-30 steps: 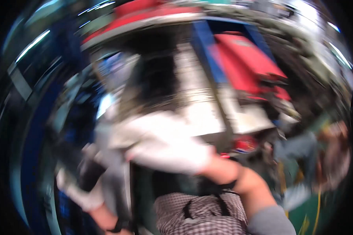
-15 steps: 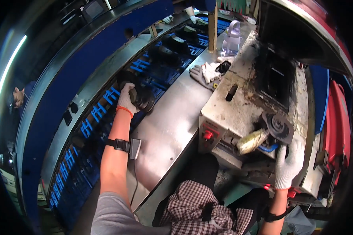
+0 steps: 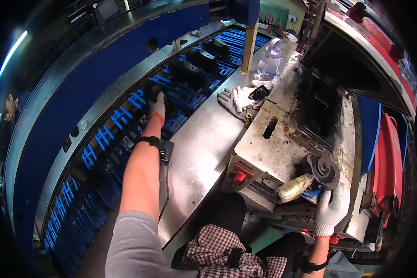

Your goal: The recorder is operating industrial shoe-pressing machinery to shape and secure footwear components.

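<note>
My left hand (image 3: 157, 106), in a pale glove, reaches over the blue-slatted conveyor (image 3: 121, 116) with its fingers against a dark shoe (image 3: 170, 107). The shoe sits low among the slats, and its far side blends into shadow. White-gloved, my right hand (image 3: 333, 211) is at the near right corner of the stained machine bench. Its fingers are closed at the lower edge of a black rubber piece (image 3: 325, 170) with a ringed pattern. Just left of that piece, a yellowish wrapped roll (image 3: 293, 188) sticks out over the bench edge.
Several dark shoes (image 3: 190, 69) lie farther up the conveyor. On the metal ledge (image 3: 197, 150) are grey and white gloves (image 3: 238, 99) and a clear bottle (image 3: 269, 60). A red knob (image 3: 239, 176) juts from the machine front. A wooden post (image 3: 249, 48) stands beside the conveyor.
My left hand has moved away from me with the dark shoe, from beside the metal ledge onto the slats. My right hand stays by the bench corner; the ringed piece looks turned slightly.
</note>
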`<action>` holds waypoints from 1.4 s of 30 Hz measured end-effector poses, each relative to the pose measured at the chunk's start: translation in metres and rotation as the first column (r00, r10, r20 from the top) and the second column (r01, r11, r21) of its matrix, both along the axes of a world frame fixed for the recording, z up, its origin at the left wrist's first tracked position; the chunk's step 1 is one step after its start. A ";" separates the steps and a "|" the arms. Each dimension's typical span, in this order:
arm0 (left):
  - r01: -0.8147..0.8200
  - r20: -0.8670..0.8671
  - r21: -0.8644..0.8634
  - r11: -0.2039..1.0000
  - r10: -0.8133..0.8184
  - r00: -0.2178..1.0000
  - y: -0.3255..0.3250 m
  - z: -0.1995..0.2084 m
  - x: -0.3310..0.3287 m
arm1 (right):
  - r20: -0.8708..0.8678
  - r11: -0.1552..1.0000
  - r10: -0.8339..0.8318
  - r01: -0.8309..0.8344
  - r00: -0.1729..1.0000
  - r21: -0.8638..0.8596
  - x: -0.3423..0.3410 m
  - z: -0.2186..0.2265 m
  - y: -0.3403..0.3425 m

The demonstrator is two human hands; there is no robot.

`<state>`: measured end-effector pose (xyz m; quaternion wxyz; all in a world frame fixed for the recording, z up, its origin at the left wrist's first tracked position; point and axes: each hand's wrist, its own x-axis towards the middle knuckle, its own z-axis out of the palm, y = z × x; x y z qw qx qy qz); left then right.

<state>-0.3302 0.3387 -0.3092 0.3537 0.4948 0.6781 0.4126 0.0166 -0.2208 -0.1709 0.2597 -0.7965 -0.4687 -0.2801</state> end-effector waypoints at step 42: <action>0.257 0.944 0.187 0.948 -0.246 0.222 -0.345 0.064 -0.219 | -0.247 0.742 0.558 -0.343 0.792 0.576 -0.048 0.047 -0.010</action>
